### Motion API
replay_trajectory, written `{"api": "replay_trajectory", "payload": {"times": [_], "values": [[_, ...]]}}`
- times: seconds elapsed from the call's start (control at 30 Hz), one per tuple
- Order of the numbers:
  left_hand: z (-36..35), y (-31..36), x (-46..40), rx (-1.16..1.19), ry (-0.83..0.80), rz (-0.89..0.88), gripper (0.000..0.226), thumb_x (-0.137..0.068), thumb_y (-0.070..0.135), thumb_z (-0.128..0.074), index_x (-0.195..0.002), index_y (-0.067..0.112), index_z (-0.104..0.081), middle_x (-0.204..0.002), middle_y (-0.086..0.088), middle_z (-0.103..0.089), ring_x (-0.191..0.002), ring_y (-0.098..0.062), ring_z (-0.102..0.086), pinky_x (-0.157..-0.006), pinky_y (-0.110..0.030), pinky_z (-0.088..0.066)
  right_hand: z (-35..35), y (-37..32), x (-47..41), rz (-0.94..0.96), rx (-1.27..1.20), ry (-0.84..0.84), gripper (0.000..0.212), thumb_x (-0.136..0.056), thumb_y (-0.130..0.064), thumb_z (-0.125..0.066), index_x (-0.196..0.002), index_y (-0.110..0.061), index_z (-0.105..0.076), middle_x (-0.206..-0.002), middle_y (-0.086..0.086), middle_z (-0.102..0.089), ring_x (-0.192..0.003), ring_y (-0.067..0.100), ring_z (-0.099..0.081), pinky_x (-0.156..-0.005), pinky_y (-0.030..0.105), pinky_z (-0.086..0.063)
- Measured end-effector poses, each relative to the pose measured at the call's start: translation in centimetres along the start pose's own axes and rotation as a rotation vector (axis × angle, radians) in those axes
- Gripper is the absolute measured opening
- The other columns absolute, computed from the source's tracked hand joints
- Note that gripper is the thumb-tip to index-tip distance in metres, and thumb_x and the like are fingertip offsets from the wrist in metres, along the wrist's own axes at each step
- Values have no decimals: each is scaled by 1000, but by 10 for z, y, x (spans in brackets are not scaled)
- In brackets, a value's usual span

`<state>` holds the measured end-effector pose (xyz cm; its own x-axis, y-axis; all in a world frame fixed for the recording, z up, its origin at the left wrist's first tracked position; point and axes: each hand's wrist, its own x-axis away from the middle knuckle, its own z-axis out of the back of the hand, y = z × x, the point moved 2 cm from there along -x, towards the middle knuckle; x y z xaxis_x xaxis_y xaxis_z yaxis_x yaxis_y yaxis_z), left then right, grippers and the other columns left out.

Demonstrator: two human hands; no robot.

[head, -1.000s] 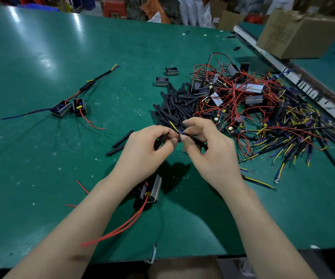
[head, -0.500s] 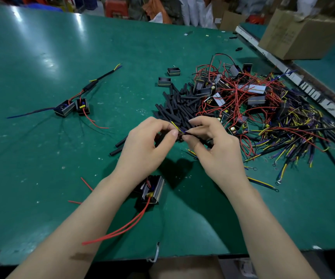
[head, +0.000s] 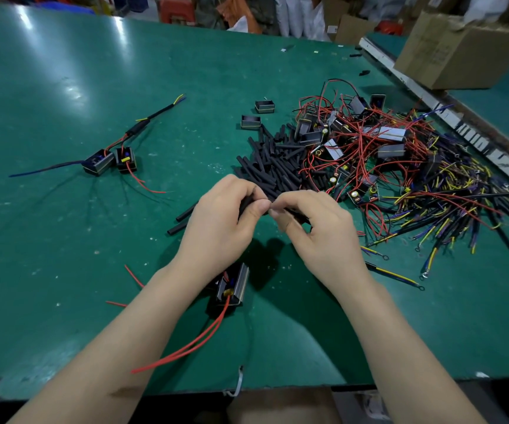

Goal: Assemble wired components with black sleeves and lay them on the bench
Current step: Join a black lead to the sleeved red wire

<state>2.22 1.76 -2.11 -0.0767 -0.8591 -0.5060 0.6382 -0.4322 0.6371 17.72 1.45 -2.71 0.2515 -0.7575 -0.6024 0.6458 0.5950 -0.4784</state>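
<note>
While your two hands meet above the green counter (head: 63, 87), your left hand (head: 219, 221) has its fingers curled in a tight grip round a black sleeve (head: 245, 204), and your right hand (head: 317, 231) pinches a dark cable end with thumb and forefinger, tips touching your left thumb. Just beyond your grip lies the pile of black sleeves (head: 274, 166); to its right sprawls a tangle of wired parts (head: 400, 166). Below your left wrist sits a small black box (head: 231, 286) trailing red wires (head: 185, 350). Far left of your grip lie two finished pieces (head: 109, 159).
</note>
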Motion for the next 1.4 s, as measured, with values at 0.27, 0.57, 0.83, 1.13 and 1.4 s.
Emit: {"api": "replay_trajectory", "payload": {"times": [0.27, 0.57, 0.83, 1.13, 1.4], "values": [[-1, 2, 2, -31, 6, 11, 4, -89, 10, -61, -88, 6, -60, -84, 3, -47, -79, -16, -43, -70, -23, -30, -1, -1, -3, -113, -146, -117, 27, -88, -19, -59, -110, -36, -62, -68, -19, -57, -69, 9, -55, -68, 24, -45], [1, 5, 5, -143, 84, -96, 8, -81, 13, -62, -82, 5, -64, -91, -3, -37, -85, -30, -46, -72, -49, -45, 6, 6, -22, -287, -297, -546, 35, -96, -22, -54, -98, -57, -54, -64, 10, -47, -64, 30, -53, -69, 44, -50], [-1, 6, 6, -231, 97, -130, 8, -79, 14, -61, -79, 7, -64, -91, -12, -48, -83, -33, -49, -65, -49, -45, 1, 12, -19, -290, -252, -509, 13, -95, -27, -55, -92, -28, -68, -70, -6, -61, -66, 12, -51, -65, 31, -42], [-3, -5, 2, 85, -51, 130, 13, -85, 43, -63, -84, 30, -66, -87, 8, -42, -80, -3, -46, -73, -14, -38, 2, 9, -13, -275, -169, -379, 19, -97, -19, -53, -100, -19, -72, -95, -4, -71, -95, 14, -62, -87, 31, -45], [7, -8, -3, 131, -204, 225, 18, -88, 27, -61, -73, 36, -67, -84, 3, -64, -77, -3, -55, -74, -15, -41, 0, 11, -10, -262, -143, -390, 20, -99, -21, -50, -102, -18, -69, -93, -6, -69, -93, 16, -61, -88, 34, -46]]}}
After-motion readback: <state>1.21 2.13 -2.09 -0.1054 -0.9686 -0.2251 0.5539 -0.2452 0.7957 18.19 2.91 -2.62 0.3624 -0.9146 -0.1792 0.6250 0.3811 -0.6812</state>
